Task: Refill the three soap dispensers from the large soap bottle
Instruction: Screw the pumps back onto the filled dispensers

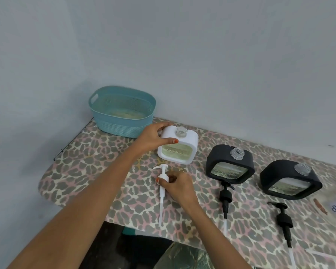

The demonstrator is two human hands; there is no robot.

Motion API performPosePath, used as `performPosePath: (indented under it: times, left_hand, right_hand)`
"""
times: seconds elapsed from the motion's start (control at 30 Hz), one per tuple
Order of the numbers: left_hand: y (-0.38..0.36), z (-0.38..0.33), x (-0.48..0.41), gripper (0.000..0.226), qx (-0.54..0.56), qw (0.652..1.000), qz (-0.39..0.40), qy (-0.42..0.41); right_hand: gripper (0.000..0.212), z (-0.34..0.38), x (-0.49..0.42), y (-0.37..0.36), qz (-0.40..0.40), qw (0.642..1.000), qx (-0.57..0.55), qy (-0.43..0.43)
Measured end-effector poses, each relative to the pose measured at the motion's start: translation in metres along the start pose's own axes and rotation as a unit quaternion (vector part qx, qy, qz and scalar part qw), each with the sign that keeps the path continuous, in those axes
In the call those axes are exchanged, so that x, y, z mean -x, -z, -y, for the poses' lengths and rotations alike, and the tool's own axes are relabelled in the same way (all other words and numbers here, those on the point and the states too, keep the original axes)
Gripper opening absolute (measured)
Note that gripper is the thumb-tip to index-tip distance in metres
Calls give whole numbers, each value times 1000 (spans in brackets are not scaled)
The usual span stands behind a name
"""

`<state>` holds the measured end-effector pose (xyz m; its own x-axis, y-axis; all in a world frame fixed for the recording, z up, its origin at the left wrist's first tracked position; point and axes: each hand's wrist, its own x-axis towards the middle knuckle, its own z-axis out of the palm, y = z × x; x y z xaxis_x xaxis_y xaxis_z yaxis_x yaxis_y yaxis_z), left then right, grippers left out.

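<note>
At frame centre the left hand point(153, 138) grips the white dispenser point(179, 150) by its upper-left corner, while just below it the right hand point(177, 185) pinches the white pump point(161, 195), which lies lengthwise on the tabletop point(97, 171), head toward the open neck point(181, 131).

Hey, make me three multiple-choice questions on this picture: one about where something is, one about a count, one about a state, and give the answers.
1. Where is the basket?
A. at the far left corner of the table
B. at the near right edge
C. on the floor

2. How many dispensers are black?
A. one
B. two
C. three

3. The neck of the white dispenser is:
A. open, pump off
B. capped by a pump
C. plugged with cloth

Answers:
1 A, it stands by the wall, left of the white dispenser.
2 B, the middle black dispenser and the right black dispenser.
3 A, the right hand pinches its pump apart from it, while the left hand grips the dispenser.
</note>
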<state>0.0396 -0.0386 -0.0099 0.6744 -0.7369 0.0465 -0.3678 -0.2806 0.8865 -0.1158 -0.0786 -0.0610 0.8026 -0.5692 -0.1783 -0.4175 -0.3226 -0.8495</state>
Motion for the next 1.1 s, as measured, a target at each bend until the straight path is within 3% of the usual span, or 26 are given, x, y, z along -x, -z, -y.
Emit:
performPosePath:
  times: [0.2, 0.43, 0.73, 1.1]
  left_hand:
    - [4, -8, 3, 64, -11, 1000, 21, 5]
    - [7, -10, 5, 65, -28, 999, 33, 3]
    - [7, -10, 4, 70, -42, 998, 34, 8]
    - [5, -7, 3, 71, -42, 999, 25, -6]
  right_hand:
    - [26, 11, 11, 18, -23, 1000, -3, 1]
    - [33, 42, 20, 67, -127, 990, -5, 68]
    - [39, 115, -20, 122, -287, 931, -100, 202]
    - [34, 102, -52, 96, -262, 927, -85, 253]
